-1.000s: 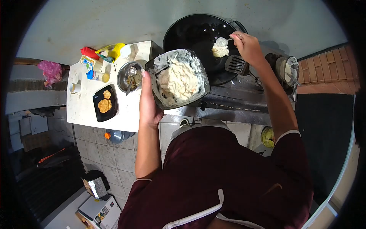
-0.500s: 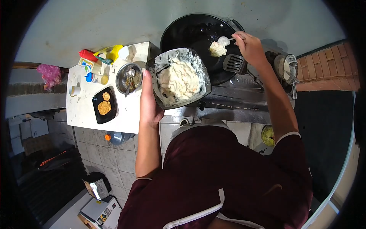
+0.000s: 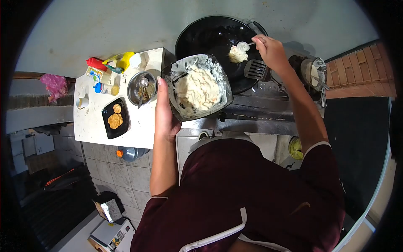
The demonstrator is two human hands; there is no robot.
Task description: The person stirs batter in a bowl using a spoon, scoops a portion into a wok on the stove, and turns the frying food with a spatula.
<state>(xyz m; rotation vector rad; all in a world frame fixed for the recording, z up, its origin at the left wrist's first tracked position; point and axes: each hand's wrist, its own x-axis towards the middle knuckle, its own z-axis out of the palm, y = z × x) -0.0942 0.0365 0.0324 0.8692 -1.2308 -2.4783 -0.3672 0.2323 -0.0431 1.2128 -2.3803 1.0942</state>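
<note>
My left hand [image 3: 164, 111] grips the side of a black square bowl [image 3: 228, 97], thumb along its rim. Thick, pale batter [image 3: 197, 89] fills much of the bowl and smears its inner walls. In my closed right hand [image 3: 270, 52] is the handle of a spoon [image 3: 243, 46], its batter-coated head low over a large black pan [image 3: 197, 38]. A lump of batter [image 3: 237, 55] sits right below the spoon in the pan, touching or nearly touching it. A slotted spatula [image 3: 255, 69] rests across the pan's near right edge, below my right hand.
On the white table [image 3: 138, 126] at left stand a metal bowl [image 3: 133, 86] with spoons, a black plate [image 3: 119, 132] with fried pieces, a red bottle [image 3: 96, 63] and a blue-capped jar [image 3: 105, 88]. A glass container [image 3: 315, 73] is right of the pan. A water jug [image 3: 132, 153] lies below the table.
My right hand and the spoon have shifted very slightly left over the pan. The black bowl stays held in my left hand, almost unmoved.
</note>
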